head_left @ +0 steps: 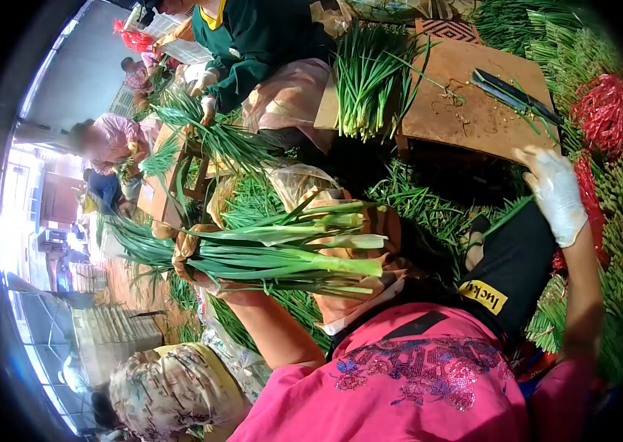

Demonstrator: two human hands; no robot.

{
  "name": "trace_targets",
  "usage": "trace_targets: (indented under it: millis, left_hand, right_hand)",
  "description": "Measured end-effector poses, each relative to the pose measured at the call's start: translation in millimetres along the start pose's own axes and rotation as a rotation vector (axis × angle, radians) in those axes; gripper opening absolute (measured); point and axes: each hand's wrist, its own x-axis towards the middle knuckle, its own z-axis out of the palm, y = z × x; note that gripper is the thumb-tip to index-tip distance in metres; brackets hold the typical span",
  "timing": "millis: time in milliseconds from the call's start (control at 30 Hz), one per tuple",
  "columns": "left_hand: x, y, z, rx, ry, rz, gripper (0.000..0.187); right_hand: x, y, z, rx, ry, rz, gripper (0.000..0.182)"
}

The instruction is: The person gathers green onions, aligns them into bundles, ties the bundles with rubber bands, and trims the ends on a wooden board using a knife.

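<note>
My left hand, in a brownish glove, is closed around a bunch of green onions. The pale stem ends point right, and the long leaves trail off to the left. At the right, my right hand wears a thin whitish glove. Its fingers are spread apart, with nothing visible in them, near the corner of a wooden board. On that board lies a dark knife among bits of trimmings. Another pile of green onions rests at the board's left side.
Red plastic strings hang at the right beside stacked green onion bundles. Loose greens lie under the board. A co-worker in a green top handles onions across from me. Another person in a patterned cap is close at lower left.
</note>
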Motion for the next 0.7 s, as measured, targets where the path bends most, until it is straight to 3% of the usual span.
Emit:
trace_targets:
  millis: [33,67,133,200,300,367,400,433,467,500,533,600,700]
  left_hand:
    - [-2,0,4,-0.001,0.028,-0.070,0.013]
    - [1,-4,2,0.054,-0.003,-0.011,0.012]
    - [7,-10,-2,0.159,-0.056,0.112,0.011]
    - [7,-12,0,0.136,0.003,0.077,0.012]
    - [6,0,-7,0.117,0.084,0.053,0.016]
    - [0,17,-23,0.359,0.310,0.384,0.031]
    - [2,15,-15,0.146,0.130,0.256,0.033]
    - [4,13,-7,-0.051,-0.012,0.095,0.035]
    - [6,15,-1,-0.136,-0.062,0.001,0.033]
    - [8,17,1,-0.160,-0.066,-0.034,0.030]
    - [9,19,3,-0.158,-0.046,-0.042,0.028]
    - [10,23,-3,-0.161,-0.011,-0.062,0.024]
    - [12,26,-16,-0.226,-0.015,-0.172,0.018]
  right_hand:
    - [11,-21,-2,0.299,-0.036,-0.021,0.024]
    - [23,-43,-5,0.596,-0.066,-0.040,0.026]
    - [37,-93,-22,1.042,-0.356,0.038,0.026]
    - [42,-132,-23,1.402,-0.455,0.047,0.024]
    - [32,-157,0,1.127,-0.175,-0.200,0.015]
    - [27,-135,9,0.997,-0.218,-0.222,0.015]
    - [21,-115,18,0.725,-0.269,-0.202,0.014]
    - [19,-89,28,0.371,-0.532,-0.217,0.014]
    - [-4,-54,64,0.132,-0.578,-0.239,0.016]
    - [-3,-45,62,-0.334,-0.911,-0.204,0.024]
    - [7,-42,68,-0.375,-1.089,-0.098,0.039]
    - [10,-54,47,0.189,-0.406,-0.172,0.062]
    - [56,-120,14,0.731,-0.290,-0.163,0.074]
